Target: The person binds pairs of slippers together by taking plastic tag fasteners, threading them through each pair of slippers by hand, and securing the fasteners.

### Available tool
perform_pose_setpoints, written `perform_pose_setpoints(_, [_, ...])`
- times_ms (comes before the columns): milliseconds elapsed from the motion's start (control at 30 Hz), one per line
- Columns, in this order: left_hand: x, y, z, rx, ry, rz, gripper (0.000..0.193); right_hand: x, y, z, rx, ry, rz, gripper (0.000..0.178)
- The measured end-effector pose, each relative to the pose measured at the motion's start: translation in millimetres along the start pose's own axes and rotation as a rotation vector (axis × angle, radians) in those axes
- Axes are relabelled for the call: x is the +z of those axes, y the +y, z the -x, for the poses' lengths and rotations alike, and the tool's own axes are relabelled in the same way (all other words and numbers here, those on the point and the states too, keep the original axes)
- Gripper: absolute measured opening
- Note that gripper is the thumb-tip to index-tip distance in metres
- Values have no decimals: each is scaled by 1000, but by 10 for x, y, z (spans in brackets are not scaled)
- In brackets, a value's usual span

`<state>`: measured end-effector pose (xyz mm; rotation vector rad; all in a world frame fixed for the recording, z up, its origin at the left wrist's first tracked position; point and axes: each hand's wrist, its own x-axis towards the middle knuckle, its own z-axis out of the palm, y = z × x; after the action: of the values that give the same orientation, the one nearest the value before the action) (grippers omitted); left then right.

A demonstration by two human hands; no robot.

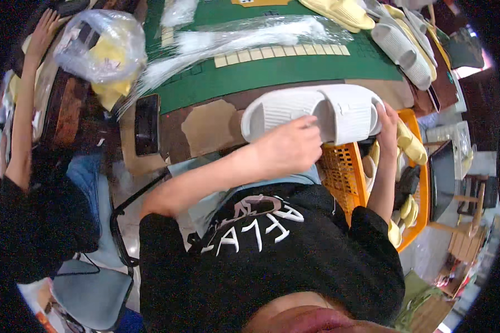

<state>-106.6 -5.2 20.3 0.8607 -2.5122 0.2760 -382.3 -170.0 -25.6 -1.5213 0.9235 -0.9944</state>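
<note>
A white slide slipper (347,114) with a ribbed footbed and a broad strap lies sideways in front of me, above the table's near edge. My right hand (388,126) is closed round its right-hand end, beside the strap. Over the slipper's near edge, by the strap opening, my left hand (294,145) is closed with its fingers curled in. What those fingers pinch, if anything, is too small or hidden to make out.
Below my right arm stands an orange basket (341,169) holding yellow slippers. Grey slippers (400,50) and yellow slippers (344,14) lie on the green mat (233,91), with clear plastic bags (261,36). A phone (148,123) lies left; another person's arm (21,125) is beyond.
</note>
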Motion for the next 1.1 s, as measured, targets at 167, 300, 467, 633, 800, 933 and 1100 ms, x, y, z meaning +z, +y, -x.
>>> perform_pose_setpoints(167, [-107,116,-1,-131,-109,67,13,-96,260,-215,-10,68,36,28])
perform_pose_setpoints(300, [-337,105,428,-466,-116,65,21,-414,336,-447,-4,328,-68,36])
perform_pose_setpoints(467, [-289,-51,676,-1078,215,133,32,-213,567,-527,109,218,-84,35])
perform_pose_setpoints(633, [-9,-68,683,-1325,341,549,54,730,335,-649,18,-186,163,29])
perform_pose_setpoints(800, [131,-76,627,-1269,604,527,52,1194,302,-804,-148,-239,595,30])
perform_pose_setpoints(933, [244,-117,638,-1278,654,485,44,1375,269,-858,-379,-164,893,27])
perform_pose_setpoints(1100, [178,-210,707,-1214,578,324,34,1333,352,-872,-508,-107,866,24])
